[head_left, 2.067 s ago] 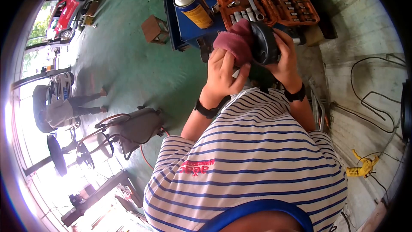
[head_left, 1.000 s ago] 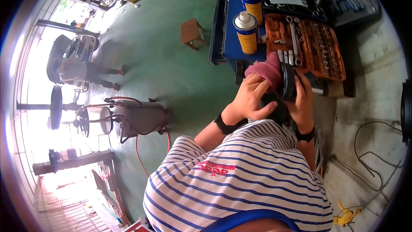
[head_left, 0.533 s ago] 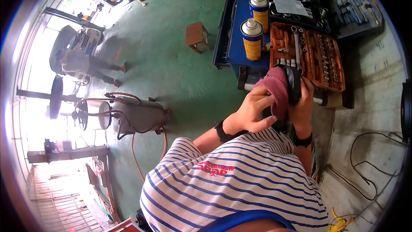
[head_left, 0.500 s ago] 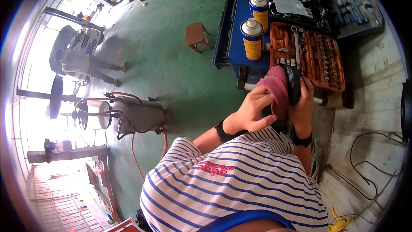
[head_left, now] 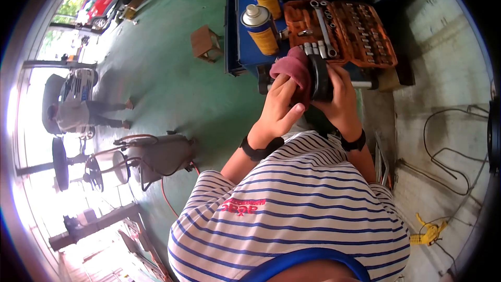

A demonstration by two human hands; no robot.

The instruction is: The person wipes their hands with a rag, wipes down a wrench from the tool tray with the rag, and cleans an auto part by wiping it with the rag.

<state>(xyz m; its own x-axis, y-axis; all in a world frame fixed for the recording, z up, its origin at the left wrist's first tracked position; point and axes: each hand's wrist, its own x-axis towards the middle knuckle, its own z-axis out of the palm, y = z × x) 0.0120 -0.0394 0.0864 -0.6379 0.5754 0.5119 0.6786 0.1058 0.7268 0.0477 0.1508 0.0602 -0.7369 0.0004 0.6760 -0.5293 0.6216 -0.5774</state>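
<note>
A dark red cloth [head_left: 293, 68] is bunched in my left hand [head_left: 277, 110], whose fingers press it against the left face of a round black part [head_left: 320, 77]. My right hand [head_left: 342, 98] grips that part from the right, its fingers around the rim. Both wrists wear black bands. Just beyond the hands, an orange socket case [head_left: 365, 34] lies open with a long wrench [head_left: 323, 28] across it. Two blue and yellow spray cans [head_left: 261, 30] stand to its left on the blue cart [head_left: 248, 52].
A wooden stool [head_left: 205, 43] stands on the green floor left of the cart. A grey tank [head_left: 159, 157] with hoses is at the left, and another person [head_left: 78, 115] is by a car beyond. Black cable [head_left: 443, 151] and a yellow item [head_left: 429, 234] are at the right wall.
The view has swung, so cart, cans and case appear further left and higher. The cloth shows its upper end bunched above my left fingers, and both hands keep their holds.
</note>
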